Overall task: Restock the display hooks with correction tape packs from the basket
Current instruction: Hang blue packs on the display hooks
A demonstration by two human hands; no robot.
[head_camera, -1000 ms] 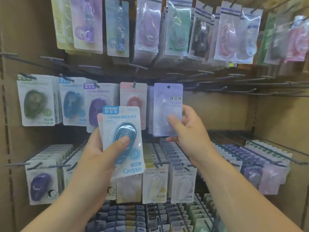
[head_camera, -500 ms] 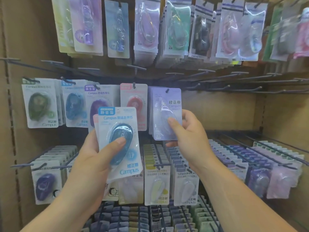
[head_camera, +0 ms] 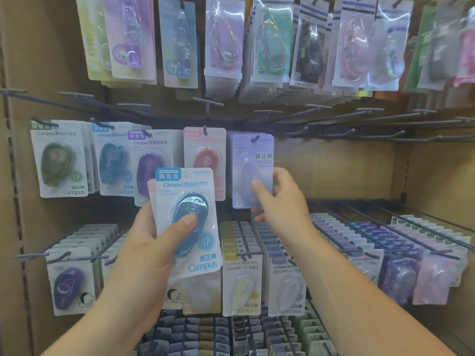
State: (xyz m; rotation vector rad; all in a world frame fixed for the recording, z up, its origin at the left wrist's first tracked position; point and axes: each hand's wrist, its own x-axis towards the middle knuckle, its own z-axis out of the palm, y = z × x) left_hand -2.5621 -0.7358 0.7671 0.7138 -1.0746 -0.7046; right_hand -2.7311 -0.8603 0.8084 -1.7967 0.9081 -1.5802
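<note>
One pack newly hung: lavender pack [head_camera: 253, 170] now threaded on its hook [head_camera: 255, 138], right grip [head_camera: 280, 201] pinching its lower half; left grip [head_camera: 146, 242] clasps blue pack [head_camera: 187, 219], likely next.

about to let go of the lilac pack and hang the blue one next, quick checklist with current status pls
1. Lilac pack on hook: tip shows through its hole, ok.
2. Right hand pinches lilac pack, thumb in front: ok.
3. Left hand grips blue pack, thumb on blister: ok.
4. Blue pack's hole uncovered: ok.
5. Room on the blue row hook: cannot tell.
6. Single pack in left hand: not ok, a pink pack edge shows behind.
</note>
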